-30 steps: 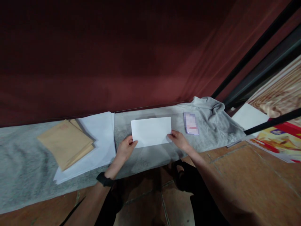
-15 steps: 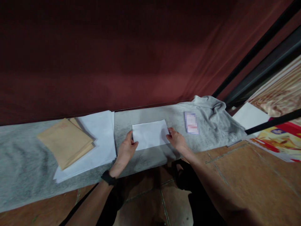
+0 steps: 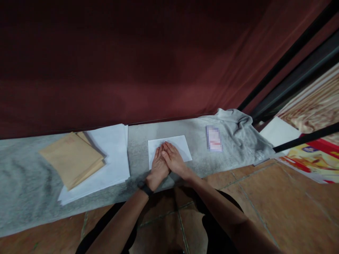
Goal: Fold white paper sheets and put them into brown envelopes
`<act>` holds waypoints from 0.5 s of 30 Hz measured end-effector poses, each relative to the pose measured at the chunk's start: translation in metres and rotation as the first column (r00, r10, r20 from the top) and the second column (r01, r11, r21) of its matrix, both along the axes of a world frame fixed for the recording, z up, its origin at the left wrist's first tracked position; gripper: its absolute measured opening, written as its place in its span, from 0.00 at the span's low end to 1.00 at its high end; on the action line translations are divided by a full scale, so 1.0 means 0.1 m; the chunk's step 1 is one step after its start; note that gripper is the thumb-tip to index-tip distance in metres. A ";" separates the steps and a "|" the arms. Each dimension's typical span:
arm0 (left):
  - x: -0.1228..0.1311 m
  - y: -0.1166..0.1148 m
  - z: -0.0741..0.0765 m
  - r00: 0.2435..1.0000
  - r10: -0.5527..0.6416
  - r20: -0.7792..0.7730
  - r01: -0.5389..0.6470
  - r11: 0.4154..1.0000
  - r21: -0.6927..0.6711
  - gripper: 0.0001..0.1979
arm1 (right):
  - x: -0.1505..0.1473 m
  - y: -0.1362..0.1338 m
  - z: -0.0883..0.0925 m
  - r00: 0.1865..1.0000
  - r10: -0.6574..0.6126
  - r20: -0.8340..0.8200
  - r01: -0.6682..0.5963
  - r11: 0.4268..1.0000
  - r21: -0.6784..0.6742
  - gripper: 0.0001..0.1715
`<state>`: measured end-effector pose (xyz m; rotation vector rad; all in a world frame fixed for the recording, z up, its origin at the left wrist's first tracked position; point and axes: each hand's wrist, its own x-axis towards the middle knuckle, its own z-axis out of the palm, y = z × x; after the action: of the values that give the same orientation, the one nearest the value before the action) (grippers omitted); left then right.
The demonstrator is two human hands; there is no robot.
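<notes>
A white folded paper (image 3: 182, 146) lies flat on the grey cloth, in front of me. My left hand (image 3: 159, 163) rests flat on its middle, fingers stretched out and pointing away from me. Partly over it lies my right hand (image 3: 174, 158), also flat with straight fingers, its fingertips close to the left ones. Neither hand grips anything. The hands cover the near middle of the paper. To the left, brown envelopes (image 3: 71, 158) sit on a stack of white sheets (image 3: 113, 151).
A small blurred packet or card (image 3: 214, 138) lies right of the paper. The grey cloth (image 3: 23, 187) covers a long low surface and bunches up at its right end (image 3: 235, 123). Behind is a dark red hanging fabric (image 3: 159, 70). Black bars and a colourful box (image 3: 315, 158) stand right.
My hands have left the paper's left and right edges and come together on its middle, now pressed flat, the right partly over the left. The paper has stayed nearly in place.
</notes>
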<state>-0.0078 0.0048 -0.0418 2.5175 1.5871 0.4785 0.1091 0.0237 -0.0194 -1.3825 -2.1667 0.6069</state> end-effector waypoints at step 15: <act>-0.37 0.02 0.11 0.963 0.270 -0.014 -0.271 0.962 -0.020 0.32 | 0.39 0.08 -0.13 0.954 -0.186 0.233 0.156 0.978 0.142 0.37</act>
<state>-0.0444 0.0068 -0.0313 2.2998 1.9411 0.4731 0.1483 0.0316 -0.0328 -1.6289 -2.1972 0.2435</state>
